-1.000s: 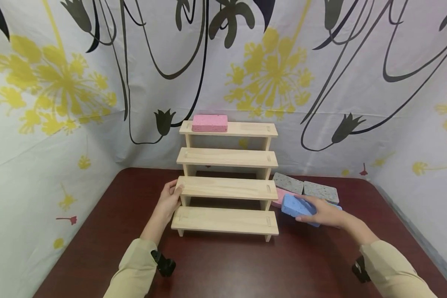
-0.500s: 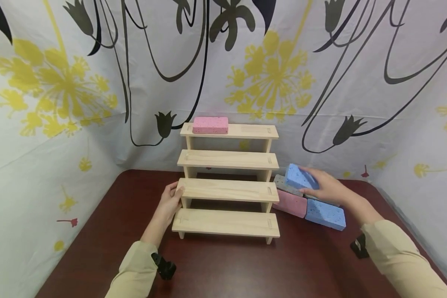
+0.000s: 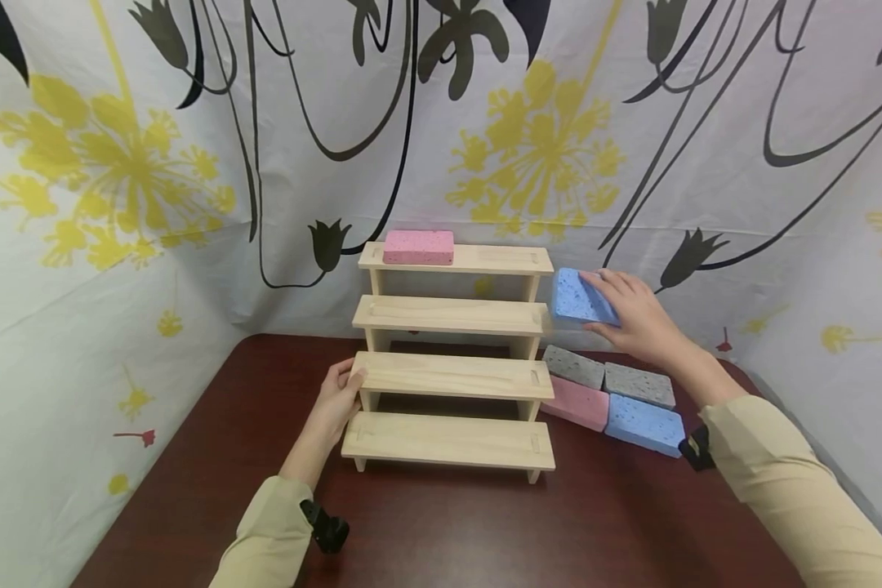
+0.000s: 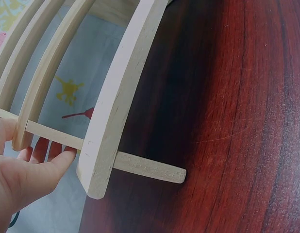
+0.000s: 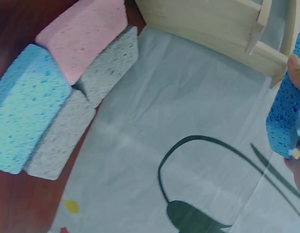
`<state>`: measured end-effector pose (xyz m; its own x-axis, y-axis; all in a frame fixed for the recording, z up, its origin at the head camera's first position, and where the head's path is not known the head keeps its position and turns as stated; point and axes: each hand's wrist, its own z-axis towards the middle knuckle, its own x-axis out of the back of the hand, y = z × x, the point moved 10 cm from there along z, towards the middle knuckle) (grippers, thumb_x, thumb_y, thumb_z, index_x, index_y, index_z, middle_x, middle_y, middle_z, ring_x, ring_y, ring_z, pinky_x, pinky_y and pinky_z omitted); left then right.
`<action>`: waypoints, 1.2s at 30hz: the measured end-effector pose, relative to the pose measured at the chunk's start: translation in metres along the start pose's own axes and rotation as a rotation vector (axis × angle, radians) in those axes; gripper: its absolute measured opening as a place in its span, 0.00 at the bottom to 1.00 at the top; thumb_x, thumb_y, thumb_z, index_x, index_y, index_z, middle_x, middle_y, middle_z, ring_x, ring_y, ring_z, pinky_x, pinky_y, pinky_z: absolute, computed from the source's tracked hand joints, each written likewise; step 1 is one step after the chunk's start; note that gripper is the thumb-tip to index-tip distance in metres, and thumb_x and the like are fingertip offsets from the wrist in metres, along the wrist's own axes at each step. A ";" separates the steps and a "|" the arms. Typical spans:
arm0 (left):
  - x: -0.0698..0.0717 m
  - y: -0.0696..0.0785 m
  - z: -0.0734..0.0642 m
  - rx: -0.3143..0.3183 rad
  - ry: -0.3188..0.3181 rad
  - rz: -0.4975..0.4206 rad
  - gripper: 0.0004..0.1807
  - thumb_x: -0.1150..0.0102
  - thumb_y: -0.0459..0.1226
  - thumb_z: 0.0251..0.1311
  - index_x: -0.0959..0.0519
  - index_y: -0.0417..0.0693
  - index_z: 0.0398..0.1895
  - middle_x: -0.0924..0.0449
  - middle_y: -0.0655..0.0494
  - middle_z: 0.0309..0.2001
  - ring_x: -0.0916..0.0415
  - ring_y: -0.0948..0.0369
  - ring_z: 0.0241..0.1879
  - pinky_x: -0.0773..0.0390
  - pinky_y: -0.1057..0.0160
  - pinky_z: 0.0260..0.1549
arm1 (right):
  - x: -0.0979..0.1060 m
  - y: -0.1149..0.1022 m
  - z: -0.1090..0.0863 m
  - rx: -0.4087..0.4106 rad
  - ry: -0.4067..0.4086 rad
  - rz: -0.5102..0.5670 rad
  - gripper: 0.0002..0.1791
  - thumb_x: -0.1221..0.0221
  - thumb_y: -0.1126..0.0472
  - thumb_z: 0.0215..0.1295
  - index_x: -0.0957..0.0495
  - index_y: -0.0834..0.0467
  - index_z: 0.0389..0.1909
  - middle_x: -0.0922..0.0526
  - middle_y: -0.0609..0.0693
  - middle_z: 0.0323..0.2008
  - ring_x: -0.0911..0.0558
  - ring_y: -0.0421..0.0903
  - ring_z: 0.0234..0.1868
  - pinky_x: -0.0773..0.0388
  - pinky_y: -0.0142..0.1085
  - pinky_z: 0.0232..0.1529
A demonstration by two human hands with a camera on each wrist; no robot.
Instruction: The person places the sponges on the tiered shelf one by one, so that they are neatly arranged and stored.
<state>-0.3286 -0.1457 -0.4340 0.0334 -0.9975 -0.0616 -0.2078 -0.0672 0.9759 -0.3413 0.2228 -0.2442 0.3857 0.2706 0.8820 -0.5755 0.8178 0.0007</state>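
Observation:
A pale wooden stand with stepped shelves point(image 3: 452, 376) is on the dark red table. My left hand point(image 3: 336, 398) grips its left side at the second shelf from the bottom; in the left wrist view the thumb and fingers wrap the side piece. A blue sponge point(image 3: 582, 297) is in my right hand point(image 3: 635, 317), pinched between thumb and fingers. It hangs in the air just right of the upper shelves. In the right wrist view only part of the held sponge shows, at the right edge. A pink sponge point(image 3: 419, 247) lies on the left of the top shelf.
Right of the stand lie a pink sponge point(image 3: 576, 403), a blue sponge point(image 3: 645, 424) and two grey sponges, one left point(image 3: 573, 367) and one right point(image 3: 639, 385). A patterned cloth point(image 3: 279, 163) hangs behind and beside the table point(image 3: 426, 531).
My right hand has lifted the blue sponge off the sponges on the table, up and towards the back, level with the upper shelves. My left hand stays on the stand.

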 end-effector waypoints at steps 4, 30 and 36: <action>0.002 0.002 0.000 0.000 0.010 0.003 0.28 0.59 0.40 0.69 0.52 0.46 0.68 0.45 0.42 0.66 0.45 0.46 0.66 0.46 0.44 0.64 | 0.006 -0.007 0.018 0.046 0.065 -0.026 0.43 0.31 0.62 0.46 0.39 0.61 0.64 0.33 0.65 0.58 0.37 0.63 0.59 0.45 0.58 0.62; 0.002 -0.001 -0.001 -0.029 0.035 -0.024 0.28 0.57 0.39 0.68 0.50 0.43 0.68 0.43 0.40 0.65 0.43 0.45 0.65 0.45 0.44 0.64 | 0.002 -0.045 0.122 0.123 0.108 0.026 0.39 0.33 0.62 0.50 0.38 0.60 0.64 0.35 0.63 0.61 0.40 0.62 0.63 0.53 0.59 0.67; 0.001 -0.004 -0.002 -0.032 0.037 -0.012 0.28 0.57 0.40 0.68 0.50 0.44 0.68 0.43 0.39 0.65 0.43 0.44 0.65 0.44 0.43 0.63 | -0.024 -0.040 0.132 0.025 -0.144 0.084 0.42 0.35 0.56 0.54 0.44 0.59 0.67 0.43 0.66 0.66 0.45 0.64 0.66 0.58 0.57 0.69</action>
<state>-0.3262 -0.1465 -0.4373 0.0720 -0.9952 -0.0665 -0.1755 -0.0783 0.9814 -0.4229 0.1168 -0.2031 0.2295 0.2605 0.9378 -0.6195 0.7822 -0.0657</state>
